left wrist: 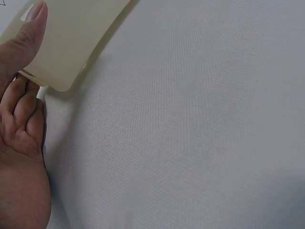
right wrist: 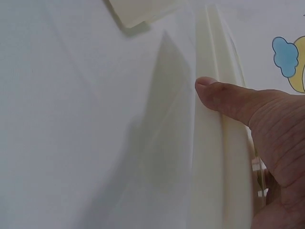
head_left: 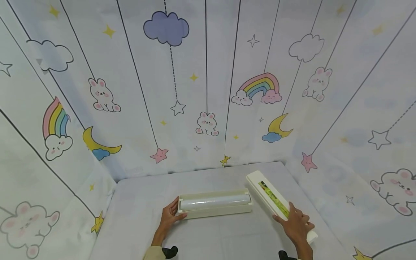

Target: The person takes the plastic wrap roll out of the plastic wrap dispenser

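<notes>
A long cream dispenser box (head_left: 221, 212) sits on the table in the head view, its top off. Inside lies a shiny roll of cling film (head_left: 214, 203). My left hand (head_left: 169, 217) grips the box's left end, thumb along the front wall and fingers at the end, as the left wrist view also shows with the box corner (left wrist: 71, 52). To the right, my right hand (head_left: 295, 224) holds the long white lid (head_left: 273, 198), which has a green and yellow label and slants beside the box. In the right wrist view the thumb presses the lid's edge (right wrist: 209, 157).
A white cloth covers the table (head_left: 227, 242). Behind it and on both sides hang white curtains (head_left: 208, 90) printed with rabbits, clouds, stars and rainbows. The table's back edge meets the rear curtain just beyond the box.
</notes>
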`<state>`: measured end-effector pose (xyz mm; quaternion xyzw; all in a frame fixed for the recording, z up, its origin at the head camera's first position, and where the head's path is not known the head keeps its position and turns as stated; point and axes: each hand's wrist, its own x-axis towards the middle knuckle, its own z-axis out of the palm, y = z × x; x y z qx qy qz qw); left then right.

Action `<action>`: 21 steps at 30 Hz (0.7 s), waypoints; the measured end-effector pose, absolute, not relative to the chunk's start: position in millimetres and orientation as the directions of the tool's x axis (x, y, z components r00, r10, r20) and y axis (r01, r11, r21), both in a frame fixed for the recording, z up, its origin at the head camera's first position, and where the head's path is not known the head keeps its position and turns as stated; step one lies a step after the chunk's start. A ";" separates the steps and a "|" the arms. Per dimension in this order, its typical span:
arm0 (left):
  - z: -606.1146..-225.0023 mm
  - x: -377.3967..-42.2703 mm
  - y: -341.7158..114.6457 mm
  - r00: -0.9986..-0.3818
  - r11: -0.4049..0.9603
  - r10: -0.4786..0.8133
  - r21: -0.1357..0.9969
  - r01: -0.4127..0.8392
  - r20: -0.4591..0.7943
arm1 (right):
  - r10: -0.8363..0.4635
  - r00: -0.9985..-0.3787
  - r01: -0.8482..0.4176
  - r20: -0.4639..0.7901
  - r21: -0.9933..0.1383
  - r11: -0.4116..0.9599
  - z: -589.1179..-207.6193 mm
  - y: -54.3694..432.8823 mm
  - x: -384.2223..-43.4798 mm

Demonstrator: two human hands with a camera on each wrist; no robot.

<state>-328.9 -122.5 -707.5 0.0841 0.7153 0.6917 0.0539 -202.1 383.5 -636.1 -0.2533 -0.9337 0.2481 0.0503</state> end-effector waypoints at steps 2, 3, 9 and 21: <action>-707.3 -328.4 -122.6 -0.980 0.030 0.196 0.998 0.050 0.043 | 0.503 -0.863 0.454 -0.036 -0.489 0.745 -637.7 384.0 -201.9; -707.3 -328.4 -122.5 -0.980 0.026 0.195 0.999 0.047 0.041 | 0.506 -0.862 0.458 -0.037 -0.487 0.744 -638.7 384.6 -201.8; -707.1 -329.0 -122.2 -0.979 0.030 0.199 0.998 0.058 0.051 | 0.521 -0.853 0.471 -0.040 -0.489 0.734 -643.2 386.0 -201.8; -714.5 -329.1 -125.7 -0.960 0.016 0.223 0.984 0.179 0.171 | 0.515 -0.855 0.471 -0.054 -0.495 0.730 -648.0 386.9 -200.7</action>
